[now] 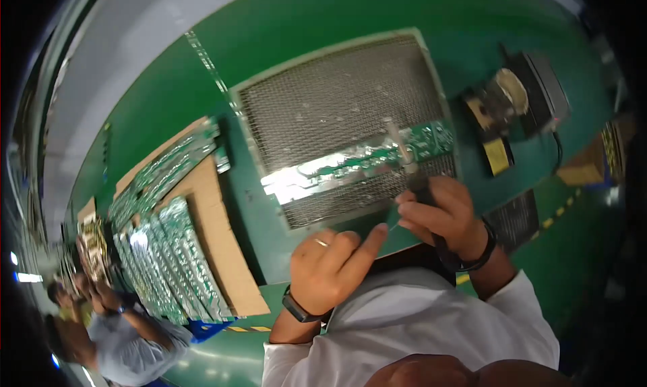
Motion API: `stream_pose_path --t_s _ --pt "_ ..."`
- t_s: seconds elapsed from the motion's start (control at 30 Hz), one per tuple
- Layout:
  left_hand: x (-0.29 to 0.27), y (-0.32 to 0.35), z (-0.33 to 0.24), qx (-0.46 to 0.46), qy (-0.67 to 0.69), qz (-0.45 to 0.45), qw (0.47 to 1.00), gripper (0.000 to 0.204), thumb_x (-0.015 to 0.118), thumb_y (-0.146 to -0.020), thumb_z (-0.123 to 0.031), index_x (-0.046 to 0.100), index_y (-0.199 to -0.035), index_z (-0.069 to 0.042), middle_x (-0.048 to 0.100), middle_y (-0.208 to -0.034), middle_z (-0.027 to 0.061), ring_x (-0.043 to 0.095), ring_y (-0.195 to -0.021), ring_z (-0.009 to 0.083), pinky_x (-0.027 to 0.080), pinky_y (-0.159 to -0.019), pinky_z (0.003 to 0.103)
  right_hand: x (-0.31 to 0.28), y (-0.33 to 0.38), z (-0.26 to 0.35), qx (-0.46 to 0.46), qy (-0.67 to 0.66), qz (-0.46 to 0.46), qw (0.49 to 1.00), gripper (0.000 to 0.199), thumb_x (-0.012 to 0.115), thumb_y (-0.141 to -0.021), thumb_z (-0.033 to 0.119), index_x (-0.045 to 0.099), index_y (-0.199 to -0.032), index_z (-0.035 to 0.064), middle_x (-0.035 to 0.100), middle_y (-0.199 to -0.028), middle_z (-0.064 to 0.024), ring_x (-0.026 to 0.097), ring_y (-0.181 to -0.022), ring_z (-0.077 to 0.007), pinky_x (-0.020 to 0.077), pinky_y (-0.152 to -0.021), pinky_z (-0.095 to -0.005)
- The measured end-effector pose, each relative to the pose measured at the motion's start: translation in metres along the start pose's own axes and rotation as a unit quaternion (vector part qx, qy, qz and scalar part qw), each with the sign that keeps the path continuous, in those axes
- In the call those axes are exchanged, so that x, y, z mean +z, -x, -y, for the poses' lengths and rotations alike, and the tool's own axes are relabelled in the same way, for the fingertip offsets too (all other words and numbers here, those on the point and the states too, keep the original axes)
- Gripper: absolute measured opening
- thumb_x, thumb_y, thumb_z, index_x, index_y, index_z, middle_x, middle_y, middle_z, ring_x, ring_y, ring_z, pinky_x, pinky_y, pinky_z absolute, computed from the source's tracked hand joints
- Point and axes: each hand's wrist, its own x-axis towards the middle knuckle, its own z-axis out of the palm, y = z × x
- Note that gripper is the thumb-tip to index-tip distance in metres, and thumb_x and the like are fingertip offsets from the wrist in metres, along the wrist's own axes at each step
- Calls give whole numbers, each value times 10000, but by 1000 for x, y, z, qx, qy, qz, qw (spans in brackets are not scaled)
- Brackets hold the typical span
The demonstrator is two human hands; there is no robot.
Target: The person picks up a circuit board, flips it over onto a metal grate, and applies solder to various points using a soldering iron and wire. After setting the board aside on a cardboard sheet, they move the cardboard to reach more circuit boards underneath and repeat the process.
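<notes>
My right hand (441, 215) is closed around the dark handle of a soldering iron (402, 144). Its metal shaft points away from me, over the right part of a long green circuit board (350, 159); whether the tip touches the board I cannot tell. The board lies across a mesh-topped frame (323, 104), its left end bright with glare. My left hand (327, 269) is near the frame's front edge, fingers curled and index finger reaching toward my right hand. A faint thin strand, apparently solder wire (395, 226), shows at that fingertip; the thumb is hidden.
At left, several circuit boards (168, 259) lie in rows on cardboard (219, 232). A soldering stand (495, 107) with a yellow sponge (497, 156) and a dark box-shaped unit (542, 90) stand at right. Another person (128, 333) works at lower left.
</notes>
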Motion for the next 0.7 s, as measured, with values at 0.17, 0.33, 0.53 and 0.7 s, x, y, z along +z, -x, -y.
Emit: stream_pose_path --t_s 0.17,0.33,0.53,0.7 --pt "16 0 5 -40 67 -8 997 233 818 -707 -23 759 -919 -97 641 -809 9 585 -618 178 429 -536 305 -11 26 -2 26 -16 42 999 313 804 -828 134 651 -1100 120 720 -900 -72 675 -668 -262 533 -545 -366" --pt "25 4 6 -52 87 9 995 167 784 -747 8 724 -884 -65 696 -857 59 633 -694 222 467 -612 335 -5 55 -10 47 -19 22 998 379 777 -845 112 610 -1185 127 710 -859 -86 660 -633 -254 527 -529 -354" --pt "29 -9 8 -144 3 -26 989 161 774 -793 -27 679 -918 -66 694 -1019 84 633 -916 276 466 -847 392 -12 59 -12 117 -10 -61 991 380 679 -990 206 492 -1308 118 698 -840 -106 644 -622 -212 529 -555 -344" --pt "40 -25 -2 -138 -14 -14 990 154 763 -801 -21 664 -914 -54 683 -1199 134 623 -1056 317 441 -936 407 -19 70 -18 118 -71 -127 982 330 586 -1047 330 459 -1233 88 671 -796 -94 623 -587 -184 517 -554 -333"
